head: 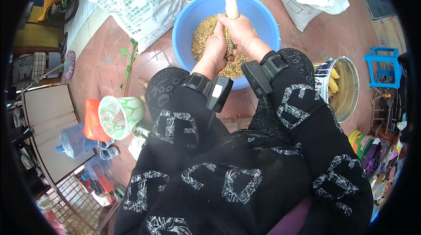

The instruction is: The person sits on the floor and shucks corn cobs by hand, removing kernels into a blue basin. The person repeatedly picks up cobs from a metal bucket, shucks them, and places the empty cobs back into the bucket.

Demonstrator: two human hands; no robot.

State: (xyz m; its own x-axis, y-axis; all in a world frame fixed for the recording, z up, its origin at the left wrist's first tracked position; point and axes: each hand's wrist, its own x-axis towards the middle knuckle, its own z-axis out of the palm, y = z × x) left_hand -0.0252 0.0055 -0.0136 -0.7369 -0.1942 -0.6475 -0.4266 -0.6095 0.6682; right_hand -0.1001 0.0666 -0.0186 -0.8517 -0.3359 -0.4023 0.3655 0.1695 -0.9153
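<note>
A partly shelled ear of corn stands nearly upright between my hands, its far end bare and whitish, its near end still bearing rows of yellow-brown kernels. My left hand grips the lower, kernelled part, thumb pointing up along it. Around the middle of the ear closes my right hand, its thumb beside the left one. Both hands are over a blue plastic basin, which holds a layer of loose corn kernels. My forearms hide part of the basin's near side.
A large white woven sack bearing writing is left of the basin; another woven sack stands to the right. Corn ears lie in a tipped metal bucket. A green-white plastic bin and blue stool stand on the tiled floor.
</note>
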